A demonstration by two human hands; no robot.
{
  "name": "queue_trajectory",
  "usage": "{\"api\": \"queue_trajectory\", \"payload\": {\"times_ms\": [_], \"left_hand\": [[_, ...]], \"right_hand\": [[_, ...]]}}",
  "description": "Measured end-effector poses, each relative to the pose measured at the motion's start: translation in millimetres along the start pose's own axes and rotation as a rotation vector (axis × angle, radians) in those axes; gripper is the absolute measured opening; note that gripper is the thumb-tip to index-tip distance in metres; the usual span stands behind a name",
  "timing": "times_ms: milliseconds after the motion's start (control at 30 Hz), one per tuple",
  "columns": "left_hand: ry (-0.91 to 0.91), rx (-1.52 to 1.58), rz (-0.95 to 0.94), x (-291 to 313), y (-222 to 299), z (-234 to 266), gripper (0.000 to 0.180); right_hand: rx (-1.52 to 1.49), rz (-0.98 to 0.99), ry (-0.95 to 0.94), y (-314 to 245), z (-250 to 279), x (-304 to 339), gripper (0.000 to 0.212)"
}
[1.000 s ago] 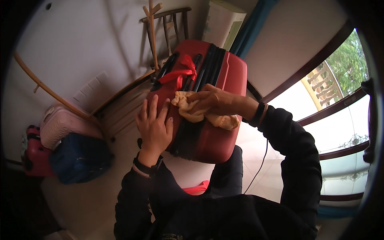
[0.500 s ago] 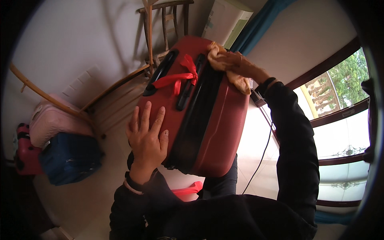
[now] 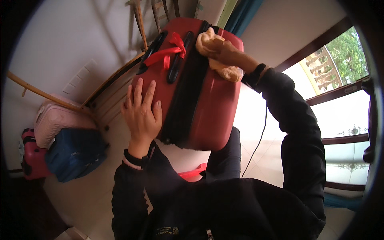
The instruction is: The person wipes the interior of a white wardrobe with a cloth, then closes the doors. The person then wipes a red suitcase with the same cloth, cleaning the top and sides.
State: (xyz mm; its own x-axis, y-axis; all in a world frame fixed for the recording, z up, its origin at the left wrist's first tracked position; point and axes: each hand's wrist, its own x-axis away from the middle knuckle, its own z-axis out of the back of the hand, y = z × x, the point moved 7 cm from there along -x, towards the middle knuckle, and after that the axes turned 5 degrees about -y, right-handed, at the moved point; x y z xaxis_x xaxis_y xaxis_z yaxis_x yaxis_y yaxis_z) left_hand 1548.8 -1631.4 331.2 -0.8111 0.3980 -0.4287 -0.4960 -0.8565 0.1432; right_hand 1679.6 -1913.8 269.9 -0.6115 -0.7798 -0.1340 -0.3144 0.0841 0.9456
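Observation:
A red hard-shell suitcase [image 3: 216, 124] stands tilted in front of me, a black band running along its middle. A red ribbon [image 3: 162, 54] is tied to one of its black handles [image 3: 175, 66]. My left hand [image 3: 142, 114] rests flat on the shell's left part, fingers stretched and spread. At the far right part of the suitcase, my right hand [image 3: 229, 53] presses a bunched tan cloth [image 3: 229, 73] against the shell. The right fingertips are partly hidden in the cloth.
At left lie a pink suitcase [image 3: 60, 120], a dark blue case [image 3: 76, 154] and a magenta suitcase [image 3: 35, 158]. Wooden furniture [image 3: 158, 16] leans by the wall. A black cable [image 3: 258, 148] runs on the floor at right, near the window [image 3: 344, 60]. Something red [image 3: 194, 172] lies below.
The red suitcase sits higher and slightly left in view. My right hand and the cloth have come a little nearer along the shell. My left hand stays flat on it.

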Motion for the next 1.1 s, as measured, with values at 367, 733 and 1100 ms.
{"api": "queue_trajectory", "payload": {"times_ms": [367,733,1100], "left_hand": [[0.062,-0.055,0.000,5.0,-8.4,-10.6,0.051],[0.065,-0.078,-0.039,1.8,-25.1,-30.9,0.050],[-0.032,-0.051,0.030,1.0,-26.6,-35.3,0.050]], "right_hand": [[-1.960,-0.379,-0.428,147.1,211.9,19.0,0.053],[-1.217,-0.647,-0.026,57.9,374.1,37.1,0.045],[-0.901,0.241,-0.359,-141.0,417.6,37.8,0.079]]}}
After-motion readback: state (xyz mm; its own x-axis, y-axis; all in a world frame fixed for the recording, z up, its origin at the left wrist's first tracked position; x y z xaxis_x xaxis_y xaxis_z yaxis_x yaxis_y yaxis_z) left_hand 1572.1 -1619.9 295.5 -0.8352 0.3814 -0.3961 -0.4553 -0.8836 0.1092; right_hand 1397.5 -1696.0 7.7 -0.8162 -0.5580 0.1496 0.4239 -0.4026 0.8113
